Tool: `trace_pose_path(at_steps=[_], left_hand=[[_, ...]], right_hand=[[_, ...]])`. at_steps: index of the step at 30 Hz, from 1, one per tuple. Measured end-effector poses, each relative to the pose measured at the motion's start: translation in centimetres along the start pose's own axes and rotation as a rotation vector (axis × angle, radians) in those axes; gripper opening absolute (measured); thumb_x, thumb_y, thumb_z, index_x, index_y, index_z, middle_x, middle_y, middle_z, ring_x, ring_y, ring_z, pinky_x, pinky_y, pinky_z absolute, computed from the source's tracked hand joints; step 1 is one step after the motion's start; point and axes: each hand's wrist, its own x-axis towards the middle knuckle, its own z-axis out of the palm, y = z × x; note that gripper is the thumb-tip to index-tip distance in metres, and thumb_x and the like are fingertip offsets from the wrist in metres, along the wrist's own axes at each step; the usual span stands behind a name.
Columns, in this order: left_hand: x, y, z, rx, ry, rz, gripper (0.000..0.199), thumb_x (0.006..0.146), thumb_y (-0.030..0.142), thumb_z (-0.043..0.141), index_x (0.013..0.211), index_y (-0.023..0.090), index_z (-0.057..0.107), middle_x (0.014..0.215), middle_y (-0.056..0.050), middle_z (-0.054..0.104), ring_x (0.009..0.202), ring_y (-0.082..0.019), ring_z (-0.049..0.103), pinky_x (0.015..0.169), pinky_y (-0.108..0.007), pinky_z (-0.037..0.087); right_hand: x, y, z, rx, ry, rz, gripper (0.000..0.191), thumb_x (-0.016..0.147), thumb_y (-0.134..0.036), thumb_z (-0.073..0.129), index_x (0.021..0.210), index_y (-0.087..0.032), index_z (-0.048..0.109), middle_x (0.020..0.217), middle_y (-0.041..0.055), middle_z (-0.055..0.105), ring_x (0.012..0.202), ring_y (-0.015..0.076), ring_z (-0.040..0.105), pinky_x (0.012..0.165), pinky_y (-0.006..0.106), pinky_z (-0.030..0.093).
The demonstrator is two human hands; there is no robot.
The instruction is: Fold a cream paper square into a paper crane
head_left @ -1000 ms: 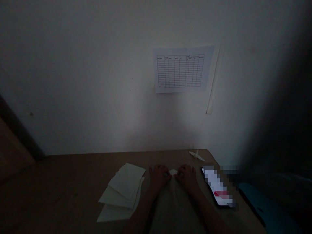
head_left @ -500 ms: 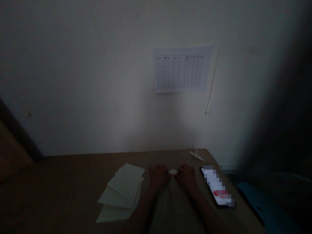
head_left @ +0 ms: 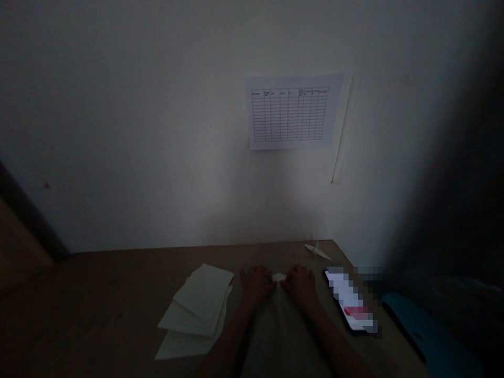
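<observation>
A small piece of white folded paper [head_left: 279, 277] lies on the table between my two hands, its far tip showing past my fingers. My left hand [head_left: 258, 282] is closed, fingertips pressed on the paper's left side. From the other side my right hand [head_left: 300, 281] pinches it, also with curled fingers. The two thumbs almost meet at its near edge. How the paper is folded under my fingers is hidden, and the light is dim.
Left of my hands lies a fanned stack of white paper sheets [head_left: 197, 310]. A folded paper crane [head_left: 317, 251] sits near the table's back right corner. A lit phone [head_left: 350, 302] lies to the right, with a blue chair [head_left: 429, 336] beyond the edge. A printed chart [head_left: 289, 115] hangs on the wall.
</observation>
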Motion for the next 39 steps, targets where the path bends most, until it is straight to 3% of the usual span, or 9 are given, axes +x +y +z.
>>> trace_pose_path(at_steps=[7,13,22,39], left_hand=[[-0.1,0.5,-0.3,0.029,0.0,-0.026,0.012,0.087,0.037,0.068,0.092,0.029,0.076,0.127,-0.004,0.07,0.128,-0.031,0.054,0.12,-0.065,0.014],[-0.4,0.8,-1.0,-0.025,-0.019,-0.017,0.027,0.089,0.041,0.067,0.115,0.038,0.074,0.132,-0.002,0.069,0.131,-0.031,0.052,0.121,-0.064,0.011],[-0.7,0.4,-1.1,-0.025,-0.028,-0.027,0.023,0.085,0.035,0.07,0.107,0.042,0.076,0.145,0.002,0.06,0.14,-0.032,0.043,0.116,-0.072,0.014],[-0.1,-1.2,-0.8,0.081,-0.17,0.031,0.037,0.089,0.029,0.06,0.121,0.046,0.07,0.162,0.003,0.041,0.152,-0.035,0.026,0.116,-0.077,0.011]], right_hand=[[-0.2,0.0,-0.1,0.01,-0.03,0.006,0.019,0.091,-0.04,0.065,0.09,-0.023,0.073,0.118,0.0108,0.068,0.118,0.0297,0.058,0.113,0.053,0.024],[-0.5,-0.3,-0.1,0.033,-0.003,0.0,0.021,0.093,-0.044,0.063,0.091,-0.025,0.072,0.117,0.0101,0.067,0.118,0.029,0.057,0.113,0.053,0.022],[-0.1,0.1,-0.5,0.097,-0.059,0.005,0.015,0.088,-0.032,0.065,0.1,-0.028,0.073,0.12,0.0065,0.067,0.12,0.0273,0.056,0.113,0.049,0.023],[0.0,1.0,-1.0,0.162,-0.158,-0.004,0.042,0.079,-0.014,0.056,0.112,-0.034,0.071,0.13,0.0026,0.063,0.13,0.0247,0.051,0.119,0.052,0.014]])
